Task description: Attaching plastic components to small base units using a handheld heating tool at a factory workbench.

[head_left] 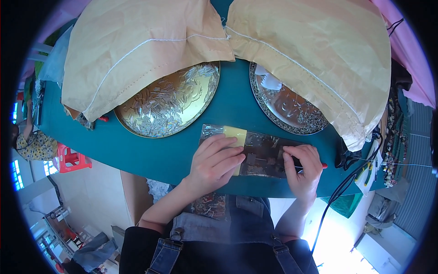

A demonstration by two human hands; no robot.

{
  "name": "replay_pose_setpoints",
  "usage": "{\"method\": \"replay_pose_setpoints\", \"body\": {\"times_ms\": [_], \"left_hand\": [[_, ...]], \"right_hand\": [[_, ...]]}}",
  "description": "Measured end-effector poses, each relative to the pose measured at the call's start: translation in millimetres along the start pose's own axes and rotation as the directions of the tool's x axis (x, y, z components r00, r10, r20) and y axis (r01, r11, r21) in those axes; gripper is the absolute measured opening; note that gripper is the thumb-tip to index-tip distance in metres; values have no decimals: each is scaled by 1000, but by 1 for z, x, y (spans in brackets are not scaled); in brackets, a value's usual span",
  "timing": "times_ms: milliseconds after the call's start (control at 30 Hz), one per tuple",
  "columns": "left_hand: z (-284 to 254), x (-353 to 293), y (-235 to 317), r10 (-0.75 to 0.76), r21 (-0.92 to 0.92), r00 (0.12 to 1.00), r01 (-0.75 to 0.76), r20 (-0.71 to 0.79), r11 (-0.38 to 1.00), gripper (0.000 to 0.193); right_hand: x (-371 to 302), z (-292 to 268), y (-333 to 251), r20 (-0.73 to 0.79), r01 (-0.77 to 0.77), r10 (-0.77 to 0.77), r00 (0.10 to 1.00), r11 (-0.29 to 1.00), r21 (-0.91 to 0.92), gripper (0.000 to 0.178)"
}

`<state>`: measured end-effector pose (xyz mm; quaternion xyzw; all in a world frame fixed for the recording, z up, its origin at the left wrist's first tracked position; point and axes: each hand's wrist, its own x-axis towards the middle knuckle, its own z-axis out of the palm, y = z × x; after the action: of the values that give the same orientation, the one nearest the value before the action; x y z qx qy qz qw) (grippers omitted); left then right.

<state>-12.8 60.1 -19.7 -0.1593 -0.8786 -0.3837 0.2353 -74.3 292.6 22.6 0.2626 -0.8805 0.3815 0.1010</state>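
Gold tray (197, 101): slim sticks (157, 119). Patterned tray (292, 107): white pieces (272, 82). Fingers (232, 160) on panel (262, 156).

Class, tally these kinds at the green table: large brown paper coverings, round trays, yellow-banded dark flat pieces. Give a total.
Large brown paper coverings: 2
Round trays: 2
Yellow-banded dark flat pieces: 1
Total: 5

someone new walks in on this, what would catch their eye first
Probably the two big tan paper pieces with white stitched lines, filling the far side of the green table. Below them, partly hidden, show a round gold tray scattered with thin slivers at left and another round tray at right. Nearer, the left hand and right hand are on a flat dark piece with a yellow band.
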Motion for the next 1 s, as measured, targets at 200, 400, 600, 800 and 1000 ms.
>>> {"method": "replay_pose_setpoints", "body": {"times_ms": [200, 400, 600, 800, 1000], "left_hand": [[-6, -2, -2, 39, 106, 994, -50, 104, 993, 14], [-34, 10, -10, -12, -84, 982, 28, 187, 996, 33], [-101, 48, -93, -397, 379, 917, 382, -40, 843, 26], [-130, 31, -216, -437, 613, 899, 363, -31, 702, 35], [-136, 1, -287, -427, 789, 901, 315, -74, 528, 49]], "right_hand": [[14, -15, 5, 4, -40, 41, 999, 993, -114, 15], [66, -7, 10, 175, -168, 181, 968, 982, -88, 20], [112, 24, 30, 406, -157, 313, 859, 915, -372, 37], [116, 56, 67, 274, 53, 127, 953, 823, -565, 49], [113, 53, 76, 207, -195, 294, 933, 897, -396, 44]]}}
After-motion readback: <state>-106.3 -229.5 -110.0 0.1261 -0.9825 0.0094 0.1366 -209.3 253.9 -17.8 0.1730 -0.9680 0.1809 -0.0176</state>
